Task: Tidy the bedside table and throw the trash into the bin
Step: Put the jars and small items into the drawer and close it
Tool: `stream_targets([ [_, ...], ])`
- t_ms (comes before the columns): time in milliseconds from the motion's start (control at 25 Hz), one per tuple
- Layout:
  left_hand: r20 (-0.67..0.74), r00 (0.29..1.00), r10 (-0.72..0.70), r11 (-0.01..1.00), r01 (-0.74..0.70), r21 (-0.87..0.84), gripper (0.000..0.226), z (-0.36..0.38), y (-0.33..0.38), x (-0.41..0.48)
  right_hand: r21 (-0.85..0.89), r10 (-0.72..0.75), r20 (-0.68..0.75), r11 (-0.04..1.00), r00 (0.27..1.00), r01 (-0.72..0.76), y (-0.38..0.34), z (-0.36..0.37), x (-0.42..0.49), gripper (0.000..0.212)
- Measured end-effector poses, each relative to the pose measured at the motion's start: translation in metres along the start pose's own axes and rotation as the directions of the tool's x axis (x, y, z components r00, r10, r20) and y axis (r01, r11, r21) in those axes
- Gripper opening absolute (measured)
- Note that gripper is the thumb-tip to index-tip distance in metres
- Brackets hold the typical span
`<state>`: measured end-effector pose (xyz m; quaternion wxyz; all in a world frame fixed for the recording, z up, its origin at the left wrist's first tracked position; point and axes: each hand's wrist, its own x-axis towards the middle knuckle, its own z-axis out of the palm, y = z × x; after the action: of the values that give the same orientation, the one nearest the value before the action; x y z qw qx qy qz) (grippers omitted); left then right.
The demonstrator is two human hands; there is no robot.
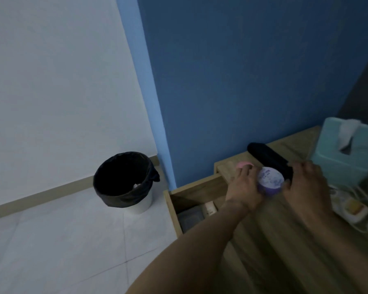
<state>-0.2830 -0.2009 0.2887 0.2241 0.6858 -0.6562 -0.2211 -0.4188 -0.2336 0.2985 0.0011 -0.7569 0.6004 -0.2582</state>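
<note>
A round purple jar with a pale printed lid sits between my two hands over the wooden bedside table. My left hand curls round the jar's left side, and its fingers also reach a small pink object. My right hand touches the jar's right side and a long black case behind it; the blur hides its grip. A white bin with a black liner stands on the floor at the left, with a bit of pale trash inside.
The table's drawer is pulled open at the left, holding a dark flat case and a pale bottle. A teal tissue box stands at the back right. A white power strip with cables lies to the right. A blue wall rises behind.
</note>
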Motion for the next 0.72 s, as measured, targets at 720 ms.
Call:
stream_targets([
  [720,0.014,1.0,0.001,1.0,-0.001,0.001,0.075,0.027,0.023,-0.001,-0.232,0.41,0.301,0.907,0.861,-0.351,0.091,-0.017,-0.009,0.064],
])
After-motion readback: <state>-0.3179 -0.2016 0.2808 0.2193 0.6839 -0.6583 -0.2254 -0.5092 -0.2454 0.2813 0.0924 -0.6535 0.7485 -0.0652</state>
